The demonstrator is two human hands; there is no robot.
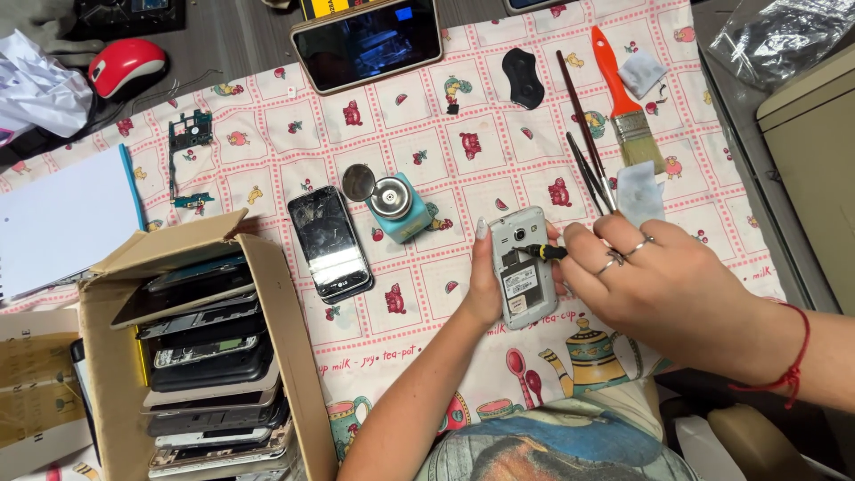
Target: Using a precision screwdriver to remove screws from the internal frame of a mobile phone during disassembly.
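Carefully, the left hand (485, 289) steadies a small open-backed white phone (523, 267) while the right hand (650, 285) pinches a black-and-yellow screwdriver (543, 252) there; upright pressure should prevent slipping.

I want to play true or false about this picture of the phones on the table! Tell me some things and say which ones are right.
1. The left hand holds a white phone that has its back cover off. True.
2. The right hand holds a paintbrush. False: it holds a small yellow-and-black screwdriver against the phone; the paintbrush with the orange handle lies on the cloth.
3. A cardboard box on the left is full of stacked phones. True.
4. The computer mouse is blue. False: it is red and grey.
5. A black phone with a cracked screen lies on the cloth near the box. True.
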